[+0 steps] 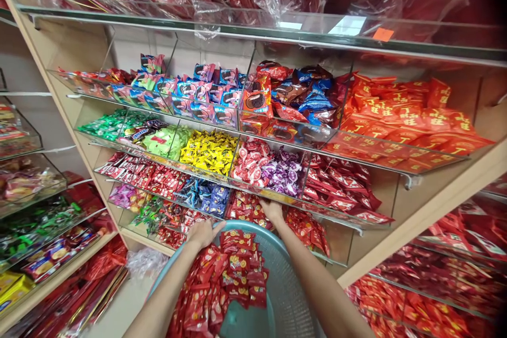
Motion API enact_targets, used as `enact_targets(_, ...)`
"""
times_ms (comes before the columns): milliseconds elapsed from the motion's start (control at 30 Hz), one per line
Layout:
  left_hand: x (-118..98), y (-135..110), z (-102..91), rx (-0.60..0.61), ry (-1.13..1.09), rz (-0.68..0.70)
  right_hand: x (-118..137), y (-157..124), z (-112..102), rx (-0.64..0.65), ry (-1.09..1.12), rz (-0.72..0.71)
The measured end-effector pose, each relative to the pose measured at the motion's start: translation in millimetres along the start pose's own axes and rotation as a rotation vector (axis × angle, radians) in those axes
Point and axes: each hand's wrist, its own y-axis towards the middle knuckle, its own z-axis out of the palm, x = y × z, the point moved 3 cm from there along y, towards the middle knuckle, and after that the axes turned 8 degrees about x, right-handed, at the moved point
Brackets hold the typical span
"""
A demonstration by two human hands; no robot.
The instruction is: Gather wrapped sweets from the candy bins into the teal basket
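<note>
A pale blue-green plastic basket (285, 296) sits low in front of me, piled with small red candy packets (233, 269). My left hand (204, 232) is curled over the basket's far rim, fingers closed on the edge beside the packets. My right hand (271, 210) reaches past the rim into a low clear bin of red packets (304, 224), palm down; its fingers are hidden among the packets, so I cannot see whether they hold any.
Tilted clear acrylic bins fill the shelves: blue cookie packs (206, 95), orange-red packets (400, 116), yellow sweets (208, 150), pink and purple sweets (269, 166), green sweets (106, 124). A glass shelf (253, 24) above carries red goods in plastic. More bins stand left and right.
</note>
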Motion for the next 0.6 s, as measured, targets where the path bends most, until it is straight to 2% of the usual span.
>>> enact_targets(267, 0, -1, -0.1, -0.004, -0.008, 0.009, -7, 3, 29, 0.056, 0.095, 0.011)
enact_targets(433, 3, 2, 2.1, 0.007, -0.010, -0.011, -19, 1, 31, 0.082, 0.111, 0.074)
enact_targets(600, 4, 4, 4.2, 0.004, -0.016, -0.010, -16, 0, 34, 0.090, 0.138, 0.100)
